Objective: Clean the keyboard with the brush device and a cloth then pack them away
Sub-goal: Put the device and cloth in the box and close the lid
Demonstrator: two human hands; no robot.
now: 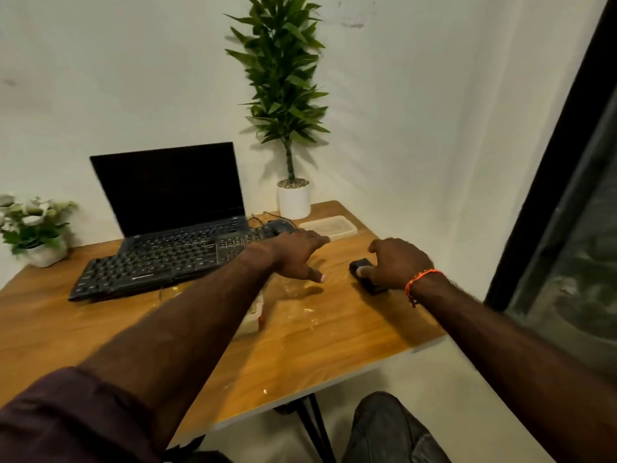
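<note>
A black keyboard (157, 265) lies on the wooden table (334, 335), partly over the base of an open laptop (173, 192). My left hand (293, 253) hovers with straight fingers past the keyboard's right end, above a clear plastic container (293, 289). To the right, my right hand (397, 262) curls its fingers and thumb round a small black device (362, 272) resting on the table. A pale folded cloth or flat pad (329, 226) lies at the back right, just beyond my left fingertips.
A black mouse (282, 225) with its cable sits behind the keyboard. A tall plant in a white pot (293, 202) stands in the back corner, a small flower pot (43, 252) at the far left. A dark window frame (547, 195) borders the right.
</note>
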